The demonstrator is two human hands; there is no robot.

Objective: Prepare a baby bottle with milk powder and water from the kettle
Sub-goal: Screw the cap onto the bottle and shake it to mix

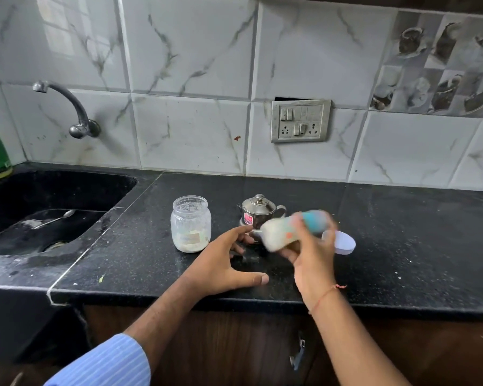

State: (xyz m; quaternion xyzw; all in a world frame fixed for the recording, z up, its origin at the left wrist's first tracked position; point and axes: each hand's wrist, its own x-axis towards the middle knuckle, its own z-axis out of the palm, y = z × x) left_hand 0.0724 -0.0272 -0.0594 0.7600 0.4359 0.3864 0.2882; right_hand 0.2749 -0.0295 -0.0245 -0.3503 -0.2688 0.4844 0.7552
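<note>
On black counter (402, 246) w/ sink (53, 196), marble-tiled wall (193, 65) behind.

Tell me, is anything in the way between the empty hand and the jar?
Nothing visible. The left hand hovers open over the counter, with only bare counter between its fingertips and the jar. The kettle stands off to the side, and the right hand has the bottle.

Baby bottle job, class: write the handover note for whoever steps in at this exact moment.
Right hand grips the bottle, tilted and motion-blurred, milky inside. Left hand is open over the counter, holding nothing.
Powder jar stands open, left of the kettle; a white cap lies right of the bottle.
Done: bottle appears filled and closed.
Left: probably finish shaking, then fit the cap.
</note>
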